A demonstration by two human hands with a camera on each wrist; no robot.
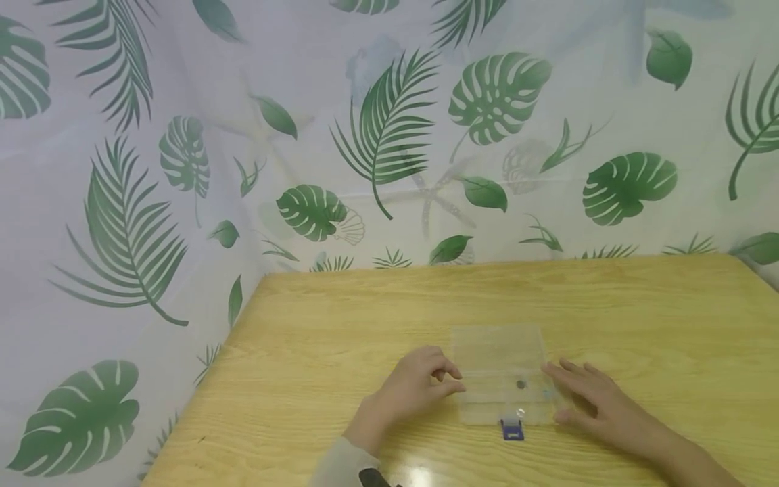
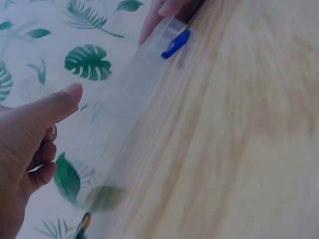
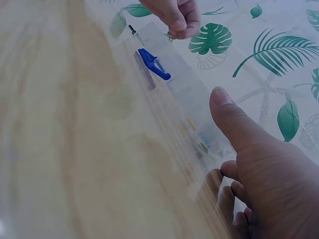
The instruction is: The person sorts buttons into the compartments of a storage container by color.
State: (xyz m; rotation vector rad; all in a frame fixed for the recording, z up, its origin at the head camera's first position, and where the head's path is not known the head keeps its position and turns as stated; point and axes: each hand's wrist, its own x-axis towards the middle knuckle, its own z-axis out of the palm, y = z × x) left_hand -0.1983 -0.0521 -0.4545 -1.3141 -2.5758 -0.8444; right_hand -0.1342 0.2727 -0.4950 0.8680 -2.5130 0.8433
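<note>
White cloth printed with green leaves [image 1: 389, 128] is covering the walls behind and to the left, showing faint shells and starfish and creasing softly. Yellow wood-grain table [image 1: 341, 325] is spreading below, its far edge meeting the cloth; glare is marking the near side. On it, right of centre, a clear plastic case [image 1: 487, 414] is lying flat between both hands, a clear panel [image 1: 496, 346] extending along its far side. The right hand [image 1: 599, 406] is resting beside the right end, fingers nearly straight, thumb spread, gripping nothing. The left hand [image 1: 416, 379] is hovering at the left end, fingers bent, thumb and forefinger parted, holding nothing visible; contact is remaining unclear. A blue clasp [image 1: 512, 430] is jutting from the near edge. One small dark disc [image 1: 521, 384] is showing within the case outline.
</note>
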